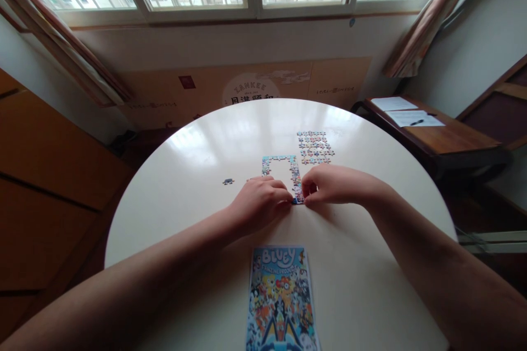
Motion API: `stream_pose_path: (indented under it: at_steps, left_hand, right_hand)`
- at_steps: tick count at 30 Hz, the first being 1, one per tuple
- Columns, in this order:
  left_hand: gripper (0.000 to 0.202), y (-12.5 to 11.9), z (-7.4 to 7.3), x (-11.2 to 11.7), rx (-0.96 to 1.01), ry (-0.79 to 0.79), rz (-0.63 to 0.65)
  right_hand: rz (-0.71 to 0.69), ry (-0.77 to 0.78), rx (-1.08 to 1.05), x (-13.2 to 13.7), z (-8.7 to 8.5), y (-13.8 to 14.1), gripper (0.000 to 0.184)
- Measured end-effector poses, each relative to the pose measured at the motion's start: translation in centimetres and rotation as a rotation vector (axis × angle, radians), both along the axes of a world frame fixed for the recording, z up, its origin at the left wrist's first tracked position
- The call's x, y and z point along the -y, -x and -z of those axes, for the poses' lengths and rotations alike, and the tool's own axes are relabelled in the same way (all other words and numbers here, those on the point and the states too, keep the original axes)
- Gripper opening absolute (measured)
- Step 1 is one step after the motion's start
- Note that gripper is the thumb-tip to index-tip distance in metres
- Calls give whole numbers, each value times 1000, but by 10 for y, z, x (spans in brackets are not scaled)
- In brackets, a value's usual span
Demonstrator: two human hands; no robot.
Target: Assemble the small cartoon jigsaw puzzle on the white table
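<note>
A small jigsaw frame [293,167], only its border joined, lies in the middle of the round white table [197,153]. My left hand [260,203] rests on its near left part with fingers curled and pinched at the bottom right corner. My right hand [329,185] pinches the same corner from the right. A tiny puzzle piece seems to sit between the fingertips, but it is too small to make out. Loose puzzle pieces [313,147] lie laid out in rows just beyond the right hand. A single loose piece [228,181] lies to the left.
A colourful Bluey picture card [281,299] lies at the near table edge. A dark wooden side table [444,137] with papers [405,111] and a pen stands at the right. Cardboard boxes [247,90] line the wall under the window.
</note>
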State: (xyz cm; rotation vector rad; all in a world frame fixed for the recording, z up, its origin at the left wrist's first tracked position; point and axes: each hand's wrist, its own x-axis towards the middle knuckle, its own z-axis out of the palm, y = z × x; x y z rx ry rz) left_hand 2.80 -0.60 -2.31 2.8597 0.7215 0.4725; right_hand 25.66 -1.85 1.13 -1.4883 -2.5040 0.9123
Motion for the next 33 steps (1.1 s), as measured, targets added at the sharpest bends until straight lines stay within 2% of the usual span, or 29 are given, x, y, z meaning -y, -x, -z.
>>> stream_pose_path:
  at_steps: [7,14,17,20,23,25,28,33]
  left_hand:
    - [17,-1,-4,2,-46,-38,7]
    - [17,-2,2,10,-81,-126,-21]
    - [18,1,-3,9,-51,-132,-26]
    - [18,17,-19,-2,-54,-154,-115]
    - [19,49,-37,-26,-134,-138,-399]
    - [14,71,-44,-44,-230,-64,-523]
    - [15,92,-48,-62,-292,57,-545]
    - [18,91,-48,-60,-358,170,-496]
  right_hand:
    - [-10,6,5,0,1,-1,8]
    - [-6,16,44,0,3,1,8]
    - [-17,17,49,0,3,2,7]
    - [-27,15,56,1,3,0,6]
    - [-12,10,87,1,2,-1,14]
    - [8,-17,93,1,1,-1,20]
    - [29,-75,72,3,-1,2,26]
    - [48,-133,44,3,-2,7,29]
